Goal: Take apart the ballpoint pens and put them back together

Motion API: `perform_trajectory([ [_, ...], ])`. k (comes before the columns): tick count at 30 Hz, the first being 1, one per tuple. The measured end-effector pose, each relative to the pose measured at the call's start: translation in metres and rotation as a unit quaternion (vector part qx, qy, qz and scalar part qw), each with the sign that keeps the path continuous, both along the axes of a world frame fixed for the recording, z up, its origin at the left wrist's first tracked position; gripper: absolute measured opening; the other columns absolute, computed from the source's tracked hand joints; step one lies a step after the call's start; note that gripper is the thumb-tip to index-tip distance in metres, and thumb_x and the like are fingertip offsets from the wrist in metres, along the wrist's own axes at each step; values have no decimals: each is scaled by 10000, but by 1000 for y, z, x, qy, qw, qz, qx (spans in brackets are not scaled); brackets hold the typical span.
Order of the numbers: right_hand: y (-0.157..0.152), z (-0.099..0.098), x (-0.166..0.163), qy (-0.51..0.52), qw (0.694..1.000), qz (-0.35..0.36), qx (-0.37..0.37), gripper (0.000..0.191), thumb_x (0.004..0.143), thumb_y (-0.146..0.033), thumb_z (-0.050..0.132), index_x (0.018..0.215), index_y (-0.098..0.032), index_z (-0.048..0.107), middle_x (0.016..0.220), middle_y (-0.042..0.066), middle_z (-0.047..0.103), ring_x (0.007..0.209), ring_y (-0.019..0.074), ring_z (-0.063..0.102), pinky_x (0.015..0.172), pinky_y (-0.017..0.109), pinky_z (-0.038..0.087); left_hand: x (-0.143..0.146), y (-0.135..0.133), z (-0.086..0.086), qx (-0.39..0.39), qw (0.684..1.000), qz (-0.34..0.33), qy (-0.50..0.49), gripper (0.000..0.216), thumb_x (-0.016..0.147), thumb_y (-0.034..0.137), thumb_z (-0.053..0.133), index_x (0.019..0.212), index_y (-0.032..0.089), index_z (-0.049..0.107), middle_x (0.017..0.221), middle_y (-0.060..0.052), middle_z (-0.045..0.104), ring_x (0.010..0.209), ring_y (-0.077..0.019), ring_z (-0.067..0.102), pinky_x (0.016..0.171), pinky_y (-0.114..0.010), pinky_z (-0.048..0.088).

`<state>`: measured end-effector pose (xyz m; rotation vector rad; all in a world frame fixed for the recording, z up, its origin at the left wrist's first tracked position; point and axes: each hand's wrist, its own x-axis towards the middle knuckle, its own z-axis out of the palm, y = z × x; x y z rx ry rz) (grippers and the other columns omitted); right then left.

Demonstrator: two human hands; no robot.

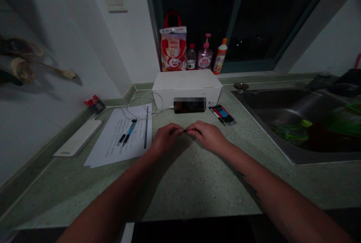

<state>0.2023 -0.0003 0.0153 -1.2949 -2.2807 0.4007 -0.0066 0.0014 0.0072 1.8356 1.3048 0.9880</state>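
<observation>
My left hand [164,138] and my right hand [208,134] meet over the green counter [180,183], fingers pinched on the two ends of a thin pen [185,131] with a red part showing between them. A bundle of red, blue and black pens [223,115] lies just beyond my right hand. Two more pens [127,132] rest on printed sheets of paper [124,135] to the left of my left hand.
A white box [186,85] stands at the back with a dark device [189,105] and a white cable [138,109] in front. Behind it are a red bag [173,49] and three bottles [205,56]. A steel sink [296,122] lies to the right. A white flat object [79,137] lies far left.
</observation>
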Motion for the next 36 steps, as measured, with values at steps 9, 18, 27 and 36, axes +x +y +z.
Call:
perform_trajectory([
  [9, -1, 3, 1, 12, 1000, -5, 15, 176, 991, -325, 565, 996, -221, 707, 970, 46, 710, 874, 191, 655, 766, 301, 447, -1, 2, 1, -27, 997, 15, -64, 128, 808, 316, 666, 853, 196, 663, 830, -33, 739, 783, -184, 685, 761, -325, 542],
  [18, -1, 3, 2, 8, 1000, -5, 16, 189, 997, -328, 549, 999, -231, 710, 964, 48, 708, 880, 197, 655, 757, 306, 448, -1, 2, 1, -28, 996, 11, -80, 157, 799, 316, 669, 893, 191, 666, 870, -42, 751, 816, -189, 698, 777, -326, 554],
  [27, -1, 4, 2, 12, 1000, -9, 26, 200, 998, -345, 545, 1006, -234, 711, 960, 41, 707, 868, 186, 651, 748, 294, 438, 0, 1, 2, -26, 997, -2, -70, 171, 847, 350, 631, 885, 189, 674, 782, -29, 736, 745, -180, 689, 710, -310, 547],
  [36, -1, 7, 2, 61, 998, -1, -29, 180, 980, -278, 555, 959, -226, 727, 944, 45, 740, 869, 191, 668, 774, 310, 469, -7, 3, 2, 37, 999, 6, -9, 127, 783, 294, 705, 871, 211, 743, 877, -51, 754, 838, -214, 680, 821, -379, 538],
])
